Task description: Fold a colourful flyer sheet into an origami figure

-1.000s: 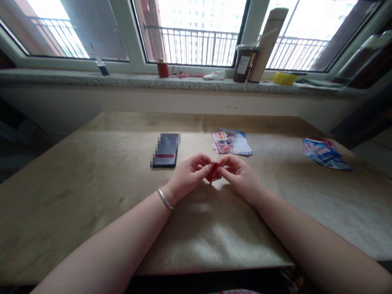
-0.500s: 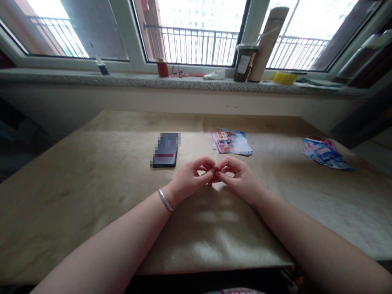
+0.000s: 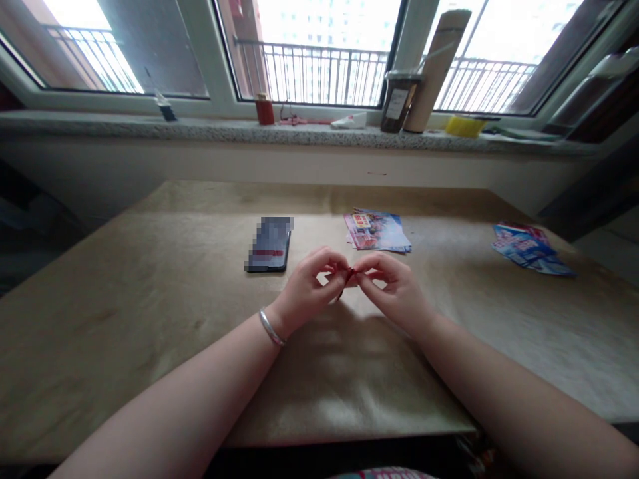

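Observation:
My left hand [image 3: 319,278], with a silver bangle at its wrist, pinches a thin dark red cord-like piece [image 3: 351,273] between thumb and fingertips. From the other side my right hand [image 3: 389,283] pinches the same piece, its fingertips almost meeting those of the left. One dark end dangles below the left fingertips. Most of the piece is hidden by the fingers, so its exact kind does not show. Both hands are held over the middle of the table [image 3: 319,372]. Just beyond them lies a pile of printed cards [image 3: 382,231].
A phone [image 3: 269,245], partly pixelated, lies left of the hands. More blue and red cards [image 3: 532,249] are fanned out at the right. On the windowsill [image 3: 214,132] stand a red spool [image 3: 264,110], a dark jar [image 3: 398,103], a cardboard tube [image 3: 439,70] and a yellow roll [image 3: 464,126].
My left hand has risen slightly, and the right fingers have shifted a little on the red piece. Less of it shows below the fingertips now.

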A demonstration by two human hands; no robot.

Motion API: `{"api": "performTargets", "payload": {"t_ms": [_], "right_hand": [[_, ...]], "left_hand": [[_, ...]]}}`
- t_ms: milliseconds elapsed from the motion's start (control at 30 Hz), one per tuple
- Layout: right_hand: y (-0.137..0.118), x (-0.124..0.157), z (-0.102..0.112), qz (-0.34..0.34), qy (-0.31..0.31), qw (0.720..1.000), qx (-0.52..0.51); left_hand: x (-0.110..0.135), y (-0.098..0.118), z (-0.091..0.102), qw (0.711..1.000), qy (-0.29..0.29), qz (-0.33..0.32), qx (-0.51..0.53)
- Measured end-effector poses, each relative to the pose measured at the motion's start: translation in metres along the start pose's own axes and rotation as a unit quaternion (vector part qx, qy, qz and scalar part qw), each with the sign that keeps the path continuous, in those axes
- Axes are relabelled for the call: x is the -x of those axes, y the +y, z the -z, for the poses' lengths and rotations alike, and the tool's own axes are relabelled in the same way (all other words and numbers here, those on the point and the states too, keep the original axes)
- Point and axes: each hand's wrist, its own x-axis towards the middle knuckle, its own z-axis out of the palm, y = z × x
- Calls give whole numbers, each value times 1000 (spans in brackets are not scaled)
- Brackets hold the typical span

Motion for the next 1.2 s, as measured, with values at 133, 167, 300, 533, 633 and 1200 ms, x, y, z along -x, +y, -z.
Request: {"api": "performTargets", "payload": {"t_ms": [133, 167, 300, 533, 633, 1200], "right_hand": [[-2, 0, -1, 20, -15, 1000, -4], [-3, 0, -1, 20, -20, 1000, -7], [-4, -1, -1, 17, -29, 999, -7], [-5, 0, 1, 35, -31, 998, 35], [-5, 0, 2, 55, -35, 996, 65], [-1, -2, 2, 22, -8, 998, 62]], "left_hand": [[1, 2, 0, 1000, -15, -3, 5], [1, 2, -1, 1000, -16, -11, 2], [0, 0, -2, 999, -17, -27, -11], [-1, 2, 0, 999, -19, -39, -28], [-2, 5, 0, 996, -16, -69, -50], [-1, -2, -2, 996, -29, 20, 85]]}}
